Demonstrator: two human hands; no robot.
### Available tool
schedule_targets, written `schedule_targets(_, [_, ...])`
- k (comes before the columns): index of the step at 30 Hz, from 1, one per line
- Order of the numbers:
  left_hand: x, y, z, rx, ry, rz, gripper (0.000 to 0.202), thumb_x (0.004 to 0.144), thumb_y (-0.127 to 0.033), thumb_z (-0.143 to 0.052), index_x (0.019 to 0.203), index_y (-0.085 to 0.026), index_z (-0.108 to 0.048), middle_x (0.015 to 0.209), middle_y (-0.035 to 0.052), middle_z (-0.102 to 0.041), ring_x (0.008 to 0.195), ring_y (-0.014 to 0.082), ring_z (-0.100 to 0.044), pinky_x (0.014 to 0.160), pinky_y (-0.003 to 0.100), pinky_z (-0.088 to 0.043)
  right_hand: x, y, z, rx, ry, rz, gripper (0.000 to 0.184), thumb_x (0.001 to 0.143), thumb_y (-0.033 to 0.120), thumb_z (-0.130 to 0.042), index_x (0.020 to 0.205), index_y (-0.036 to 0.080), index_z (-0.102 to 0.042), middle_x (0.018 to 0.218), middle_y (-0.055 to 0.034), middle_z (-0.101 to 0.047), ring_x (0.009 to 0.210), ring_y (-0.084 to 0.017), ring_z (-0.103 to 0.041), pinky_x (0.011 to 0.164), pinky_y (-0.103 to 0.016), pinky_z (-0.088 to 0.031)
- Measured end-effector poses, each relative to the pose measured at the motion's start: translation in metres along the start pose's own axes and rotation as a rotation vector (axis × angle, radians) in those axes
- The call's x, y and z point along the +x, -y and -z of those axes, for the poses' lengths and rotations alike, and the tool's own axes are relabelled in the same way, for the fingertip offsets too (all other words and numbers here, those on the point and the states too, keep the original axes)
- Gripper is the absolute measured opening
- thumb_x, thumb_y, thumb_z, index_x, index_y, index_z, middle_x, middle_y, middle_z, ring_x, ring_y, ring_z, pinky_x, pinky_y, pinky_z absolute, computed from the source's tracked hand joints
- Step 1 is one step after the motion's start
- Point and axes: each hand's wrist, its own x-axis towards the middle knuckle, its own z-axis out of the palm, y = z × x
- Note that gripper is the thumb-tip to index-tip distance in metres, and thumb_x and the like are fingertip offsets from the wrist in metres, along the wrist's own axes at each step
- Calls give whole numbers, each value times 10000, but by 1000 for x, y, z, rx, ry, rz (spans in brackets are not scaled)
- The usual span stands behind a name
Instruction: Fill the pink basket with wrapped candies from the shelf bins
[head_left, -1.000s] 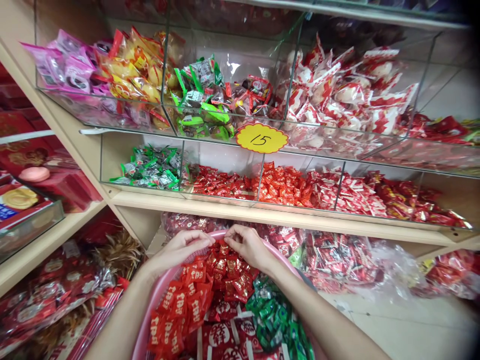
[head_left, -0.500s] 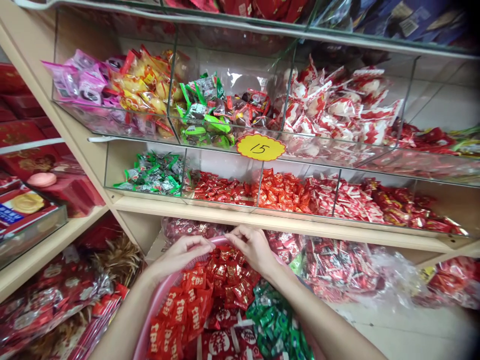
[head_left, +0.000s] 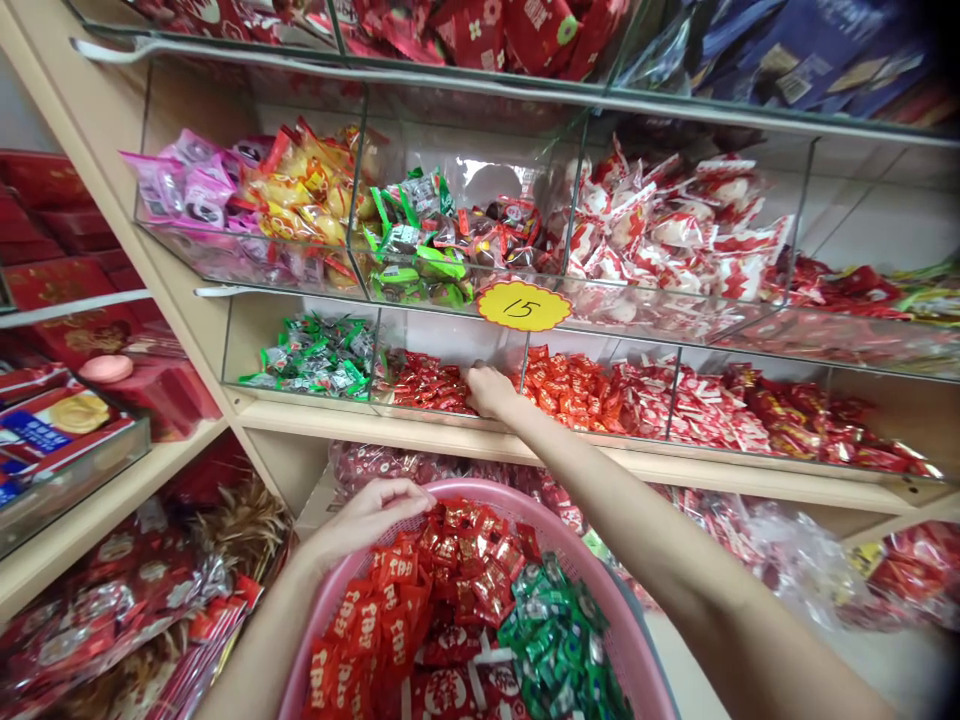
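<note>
My left hand [head_left: 381,512] lies along the far left rim of a pink plastic basket [head_left: 637,610], its fingers curled over that edge. Inside the basket, orange-red packets [head_left: 360,635] fill the left, shiny red-wrapped candies [head_left: 480,560] the back, green-wrapped candies [head_left: 559,635] the right, and dark red packets with white print [head_left: 442,690] the front. Above, my right hand [head_left: 491,392] reaches into a clear shelf compartment, at the right side of a pile of small red candies [head_left: 427,383]. Its fingers are curled; the fingertips and whatever they hold are hidden.
Beside that compartment are green candies [head_left: 319,355] on the left and orange-red candies [head_left: 574,385] on the right. A yellow price tag [head_left: 523,305] marked 15 hangs above. The wooden shelf edge [head_left: 675,455] runs between basket and compartments. Bagged sweets [head_left: 795,560] lie low at right.
My right hand has left the basket's far rim and moved up into the red candy compartment. My left hand stays at the rim. The view has tilted slightly up.
</note>
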Motion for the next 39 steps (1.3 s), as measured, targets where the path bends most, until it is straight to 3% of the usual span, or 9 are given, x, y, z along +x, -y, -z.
schedule_targets(6, [1,5,1,12,5,-5,323,804,-427,-535,919,-163,-680,967,44,-689,934,195,-586,842,269,-420,21,-4,-10,-6,45,-11,394,729,139,-603,1122,151,-575,1167,-159,-506,1017,-248,-548,794,-302,-455])
schedule_targets(16, [1,5,1,11,18,-11,319,802,-417,-537,927,-160,-679,972,48,-688,937,194,-585,855,270,-418,9,-2,0,-72,-32,-4,365,727,92,-558,1089,139,-566,1143,-147,-504,1029,-265,-518,760,-313,-474])
schedule_targets(21, [1,2,1,17,7,3,335,798,-434,-534,923,-159,-679,971,51,-685,929,199,-582,849,282,-418,-10,2,18,-141,-160,46,340,798,31,-404,1104,126,-517,1138,-160,-493,1027,-250,-496,773,-313,-453])
schedule_targets(26, [1,0,1,17,1,1,344,800,-444,-527,909,-153,-675,957,57,-679,929,207,-574,847,294,-410,-56,8,33,-90,-274,200,220,843,86,-399,1027,127,-513,1043,-142,-505,960,-237,-482,788,-331,-417])
schedule_targets(29, [0,0,1,0,-15,7,336,826,-435,-493,919,-154,-652,971,50,-664,942,196,-564,853,290,-401,-88,7,21,204,-239,409,217,823,133,-485,1038,161,-505,1020,-90,-507,931,-190,-483,793,-301,-406])
schedule_targets(32, [-1,0,2,-56,23,13,308,801,-402,-542,993,-172,-612,1033,39,-643,977,191,-555,866,289,-401,-109,5,-5,458,-100,569,271,785,104,-526,1046,175,-517,990,-57,-531,901,-158,-507,781,-272,-416])
schedule_targets(36, [-1,-1,3,-23,61,43,308,737,-356,-627,994,-188,-617,1094,29,-636,1043,206,-535,928,299,-369,-117,9,-36,583,49,613,356,765,57,-520,1095,191,-534,1043,-56,-544,939,-160,-532,830,-282,-419])
schedule_targets(39, [0,2,3,28,50,69,320,719,-362,-643,979,-175,-630,1087,38,-647,1046,220,-536,944,318,-363,-114,15,-42,656,78,633,347,786,46,-485,1095,189,-551,1053,-59,-545,965,-155,-536,859,-283,-415])
